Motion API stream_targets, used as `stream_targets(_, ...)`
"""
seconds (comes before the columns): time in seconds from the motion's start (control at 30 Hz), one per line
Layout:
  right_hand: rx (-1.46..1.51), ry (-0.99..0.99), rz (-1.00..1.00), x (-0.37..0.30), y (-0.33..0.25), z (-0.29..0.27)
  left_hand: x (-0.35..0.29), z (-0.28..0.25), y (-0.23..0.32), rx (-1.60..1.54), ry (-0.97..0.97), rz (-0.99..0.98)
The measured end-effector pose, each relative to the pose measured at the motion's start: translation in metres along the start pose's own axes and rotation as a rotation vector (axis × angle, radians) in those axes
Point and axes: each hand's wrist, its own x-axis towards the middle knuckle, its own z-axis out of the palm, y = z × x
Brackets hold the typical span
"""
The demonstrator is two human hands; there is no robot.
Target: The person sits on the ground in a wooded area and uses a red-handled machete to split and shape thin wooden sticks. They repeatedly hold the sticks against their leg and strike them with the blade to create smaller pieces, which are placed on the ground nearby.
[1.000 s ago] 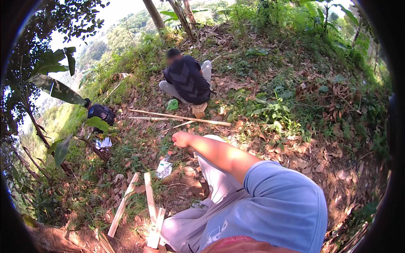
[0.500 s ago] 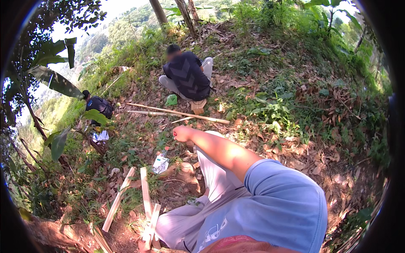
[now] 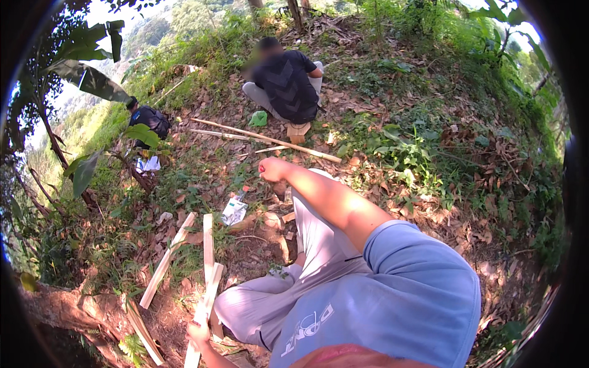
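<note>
At the lower left, my left hand (image 3: pixel 197 334) is closed around a pale wooden strip (image 3: pixel 212 284), which slants up and away from it. My right arm reaches forward across my bent leg, and its hand (image 3: pixel 274 169) is a fist held above the ground. A small red bit shows at that fist; what it belongs to is hidden. Behind the held strip stands or lies a second wooden strip (image 3: pixel 208 242), partly covered by it. Another strip (image 3: pixel 167 262) lies to their left on the soil.
A brown log (image 3: pixel 67 310) and a split piece of wood (image 3: pixel 142 331) are at the lower left. A white packet (image 3: pixel 234 211) lies ahead. Beyond are long poles (image 3: pixel 264 136), a green bag (image 3: pixel 258 118), a crouching person (image 3: pixel 287 86) and another person (image 3: pixel 150 122) farther left.
The view has tilted down, so the scene sits higher. My left hand now shows clearly with the wooden strip in it. My right hand stays in a fist.
</note>
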Motion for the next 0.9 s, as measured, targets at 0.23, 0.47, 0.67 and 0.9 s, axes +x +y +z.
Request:
stream_targets(0.23, -0.067, -0.088, -0.049, 0.0, -0.009, 0.007, -0.004, 0.01, 0.026, -0.068, 0.18, 0.211)
stream_targets(0.47, -0.04, 0.044, -0.097, -0.03, -0.075, 0.014, -0.023, 0.002, 0.118, -0.125, 0.139, 0.138)
stream_targets(0.67, 0.067, 0.178, -0.091, -0.136, -0.197, -0.028, -0.016, 0.033, 0.156, -0.145, 0.137, 0.224)
stream_targets(0.9, 0.356, 0.047, -0.063, -0.219, -0.205, -0.002, -0.009, 0.01, 0.158, -0.322, -0.188, 0.205)
